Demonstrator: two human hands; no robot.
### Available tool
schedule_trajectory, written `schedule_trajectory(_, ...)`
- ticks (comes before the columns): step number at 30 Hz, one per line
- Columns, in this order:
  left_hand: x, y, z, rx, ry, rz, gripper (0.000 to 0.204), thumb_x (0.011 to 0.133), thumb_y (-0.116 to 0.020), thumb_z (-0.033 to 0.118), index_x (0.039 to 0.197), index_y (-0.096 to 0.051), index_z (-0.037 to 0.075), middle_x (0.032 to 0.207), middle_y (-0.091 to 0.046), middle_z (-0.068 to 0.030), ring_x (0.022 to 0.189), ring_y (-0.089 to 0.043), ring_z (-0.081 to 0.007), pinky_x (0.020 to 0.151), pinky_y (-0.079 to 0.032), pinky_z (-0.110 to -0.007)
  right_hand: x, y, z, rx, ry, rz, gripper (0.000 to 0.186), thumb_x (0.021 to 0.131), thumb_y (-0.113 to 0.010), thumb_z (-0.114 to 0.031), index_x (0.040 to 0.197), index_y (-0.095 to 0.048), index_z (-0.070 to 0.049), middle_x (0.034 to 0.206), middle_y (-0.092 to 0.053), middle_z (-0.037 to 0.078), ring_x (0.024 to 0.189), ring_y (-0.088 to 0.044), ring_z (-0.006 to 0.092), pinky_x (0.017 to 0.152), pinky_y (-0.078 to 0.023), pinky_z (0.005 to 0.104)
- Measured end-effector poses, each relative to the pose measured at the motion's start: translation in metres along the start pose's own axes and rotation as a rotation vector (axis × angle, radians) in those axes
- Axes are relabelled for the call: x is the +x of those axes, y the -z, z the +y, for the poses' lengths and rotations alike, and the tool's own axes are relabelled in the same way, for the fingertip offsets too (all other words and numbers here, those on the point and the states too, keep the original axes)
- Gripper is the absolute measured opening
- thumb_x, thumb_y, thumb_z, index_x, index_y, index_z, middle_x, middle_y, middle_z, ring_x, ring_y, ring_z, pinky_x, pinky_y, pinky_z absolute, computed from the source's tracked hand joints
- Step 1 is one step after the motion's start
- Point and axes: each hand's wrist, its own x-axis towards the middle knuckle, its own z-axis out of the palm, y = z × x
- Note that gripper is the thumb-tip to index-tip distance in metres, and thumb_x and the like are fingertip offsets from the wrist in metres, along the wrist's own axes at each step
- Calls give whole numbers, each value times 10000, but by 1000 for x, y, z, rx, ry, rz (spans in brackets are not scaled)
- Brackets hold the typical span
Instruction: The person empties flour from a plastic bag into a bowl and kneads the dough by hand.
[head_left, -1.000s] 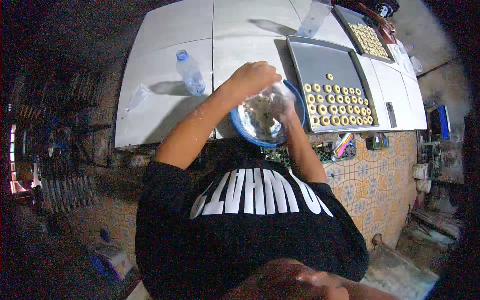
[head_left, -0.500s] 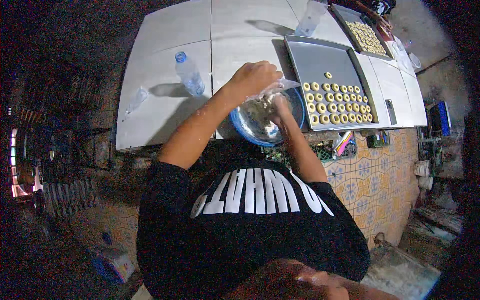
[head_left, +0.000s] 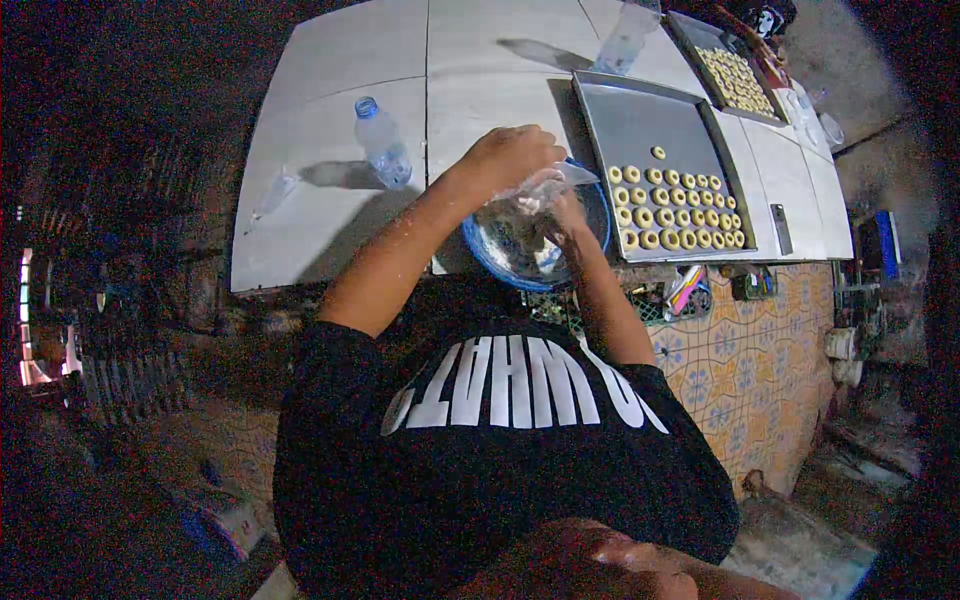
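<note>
My left hand (head_left: 517, 157) is closed on the top of a clear plastic bag (head_left: 568, 174), holding it up over a blue-rimmed bowl (head_left: 484, 250). The bag has something whitish in or behind it. My right hand (head_left: 566, 216) is over the bowl, right under the bag and touching or nearly touching it. Its fingers look curled, and what they hold is hidden by the bag. Inside the bowl is a pale, whitish material that I cannot make out clearly. White specks dot my left forearm.
Right of the bowl, a metal tray (head_left: 640, 110) bears several rows of small ring-shaped dough pieces (head_left: 671, 239). A plastic bottle (head_left: 383, 150) stands at left; another (head_left: 627, 42) is farther back. A dark phone (head_left: 781, 229) lies right of the tray. Beyond, a person's hand is near a second tray (head_left: 700, 60).
My right hand has shifted slightly up and right, closer to the bag. The bag's free corner now spreads farther right. My left hand stays nearly in place.
</note>
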Motion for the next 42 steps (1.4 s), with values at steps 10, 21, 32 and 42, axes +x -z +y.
schedule_trajectory(10, -1, -2, -3, -67, 23, -33, 229, 824, -600, 277, 961, -634, 96, 969, -627, -96, 956, -604, -289, 788, -526, -390, -12, -12, -8, 51, 90, 44, 436, 905, -410, -388, 997, -608, -12, 951, -624, 92, 876, -579, 205, 749, -465, 362)
schedule_trajectory(21, -9, 0, -8, -113, 84, -65, 292, 850, -589, 315, 1039, -619, 93, 1018, -613, -108, 1010, -580, -301, 846, -496, -398, -33, 3, -71, -102, -207, 32, 434, 873, -505, -314, 1175, -541, -5, 1127, -599, 220, 979, -616, 311, 822, -493, 415)
schedule_trajectory(32, -8, -8, -9, -94, 6, -70, 233, 832, -578, 213, 1010, -606, 64, 980, -622, -127, 978, -593, -323, 828, -502, -402, -3, -8, -17, -267, 10, -105, 325, 857, -509, -265, 1052, -625, -33, 1063, -628, 179, 942, -604, 279, 831, -476, 388)
schedule_trajectory(42, -11, -7, -8, -119, 70, -3, 237, 840, -540, 155, 1063, -603, 106, 955, -601, -143, 878, -634, -345, 758, -529, -417, -33, -11, -81, 765, -445, 5, 293, 948, -436, -255, 1138, -566, -74, 973, -621, 79, 793, -613, 161, 654, -519, 306)
